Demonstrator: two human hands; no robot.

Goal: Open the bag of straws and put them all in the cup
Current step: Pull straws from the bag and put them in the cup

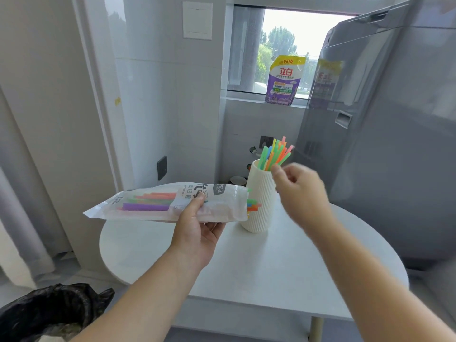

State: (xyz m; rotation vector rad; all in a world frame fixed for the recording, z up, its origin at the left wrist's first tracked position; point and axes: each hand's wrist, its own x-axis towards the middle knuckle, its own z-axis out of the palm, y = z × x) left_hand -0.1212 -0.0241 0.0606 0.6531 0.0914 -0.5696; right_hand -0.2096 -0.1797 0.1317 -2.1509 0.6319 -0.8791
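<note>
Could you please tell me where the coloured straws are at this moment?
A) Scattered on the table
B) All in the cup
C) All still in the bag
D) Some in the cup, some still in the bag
D: a bunch of straws stands in the white cup, while other straws lie inside the bag that the left hand holds, a few poking out of its open end.

From my feed I see a round white table (271,267) set before pale glossy wall tiles (160,95), with a tall grey appliance (394,119) close on the right. Daylight comes through a window (283,45) with trees beyond it, and a purple detergent pouch (283,80) stands on its sill. A black bin bag (54,312) sits low on the left.
</note>
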